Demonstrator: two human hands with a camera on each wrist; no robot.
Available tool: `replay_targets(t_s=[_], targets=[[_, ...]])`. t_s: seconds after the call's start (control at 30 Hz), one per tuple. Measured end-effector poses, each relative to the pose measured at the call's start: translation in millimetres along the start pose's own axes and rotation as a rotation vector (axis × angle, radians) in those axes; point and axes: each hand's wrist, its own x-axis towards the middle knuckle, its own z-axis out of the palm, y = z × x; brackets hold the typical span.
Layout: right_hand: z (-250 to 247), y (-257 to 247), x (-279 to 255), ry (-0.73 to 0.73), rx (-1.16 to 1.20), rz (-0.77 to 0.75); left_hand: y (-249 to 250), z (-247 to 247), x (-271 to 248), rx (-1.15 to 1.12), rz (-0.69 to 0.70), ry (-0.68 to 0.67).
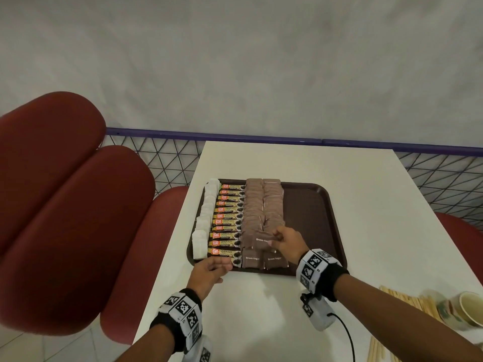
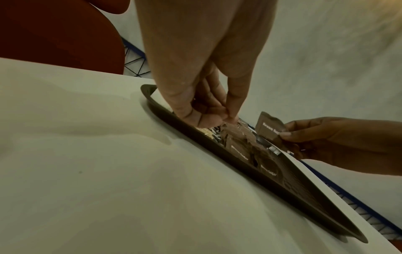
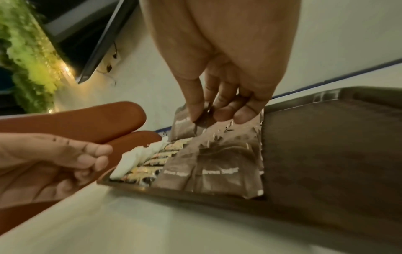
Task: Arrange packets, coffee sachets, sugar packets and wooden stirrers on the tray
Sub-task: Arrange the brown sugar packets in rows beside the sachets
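A dark brown tray [image 1: 313,205] lies on the white table. From left to right it holds a column of white packets [image 1: 206,218], a column of coffee sachets [image 1: 228,223] and two columns of brown sugar packets [image 1: 264,205]. My right hand [image 1: 275,237] pinches one brown sugar packet [image 1: 261,240] just above the near end of those columns; the same brown sugar packet [image 3: 182,127] tilts upright in the right wrist view. My left hand [image 1: 217,266] hovers at the tray's near left corner, fingers loosely curled and holding nothing. Wooden stirrers [image 1: 407,299] lie on the table at the right.
The tray's right third is bare. A paper cup [image 1: 467,309] stands beside the stirrers at the table's near right edge. Red padded seats [image 1: 65,205] are to the left of the table, and a wire mesh railing [image 1: 162,158] runs behind it.
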Motion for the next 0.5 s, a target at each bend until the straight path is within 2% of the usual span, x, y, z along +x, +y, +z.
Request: replay_targets(t_s=[0.2, 0.5], targets=[[20.8, 5.0, -2.3, -0.079, -0.088, 0.003, -4.9, 1.8, -3.7, -0.002, -0.026, -0.007], [38.3, 7.3, 0.4, -0.034, -0.614, -0.128, -11.3, -1.1, -11.2, 0.012, -0.027, -0.016]])
